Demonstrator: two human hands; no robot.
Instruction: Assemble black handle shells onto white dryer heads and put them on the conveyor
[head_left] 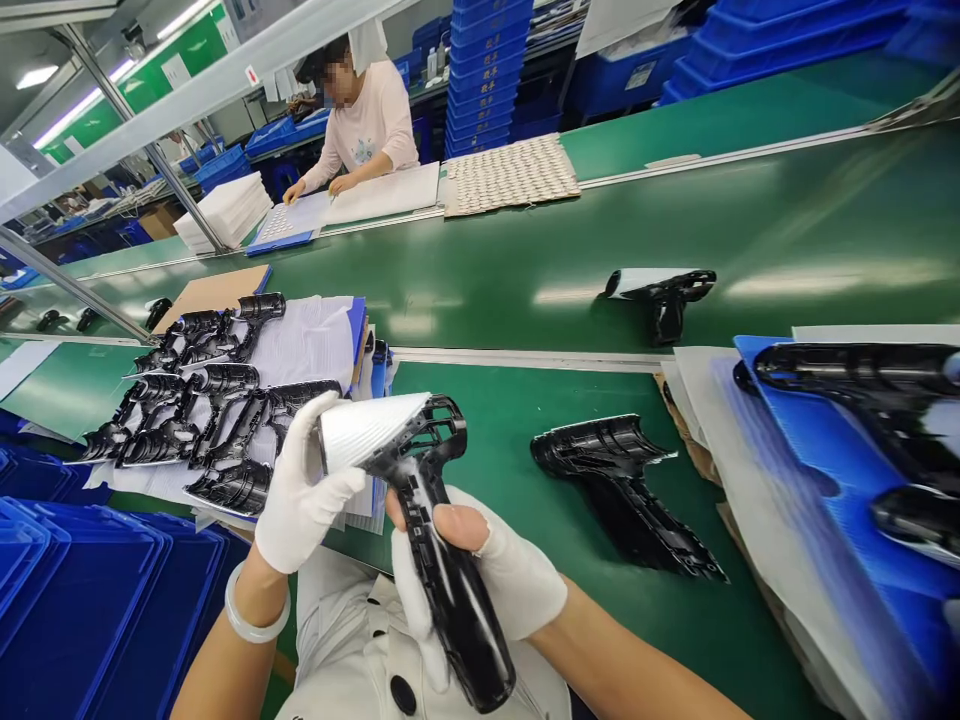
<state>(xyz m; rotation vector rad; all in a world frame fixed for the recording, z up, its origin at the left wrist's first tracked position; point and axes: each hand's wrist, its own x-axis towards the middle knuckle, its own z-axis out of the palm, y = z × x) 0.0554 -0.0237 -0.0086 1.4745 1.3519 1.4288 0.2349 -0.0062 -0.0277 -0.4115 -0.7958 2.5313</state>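
My right hand (499, 575), in a white glove with bare fingertips, is closed round the handle of a glossy black pistol-shaped housing shell (442, 560). My left hand (300, 495), also gloved in white, grips the shell's front end, where a white ribbed sleeve (367, 428) is wrapped on the barrel. A bangle sits on my left wrist. Another bare black shell half (619, 495) lies on the green table just right of my hands.
Several black shells (202, 410) lie on white foam sheets at left. A sleeved shell (660, 290) rides the green conveyor belt (525, 270). Blue trays (825, 470) with more shells stand at right, blue bins (97, 600) at lower left. A person in pink (367, 125) works across the belt.
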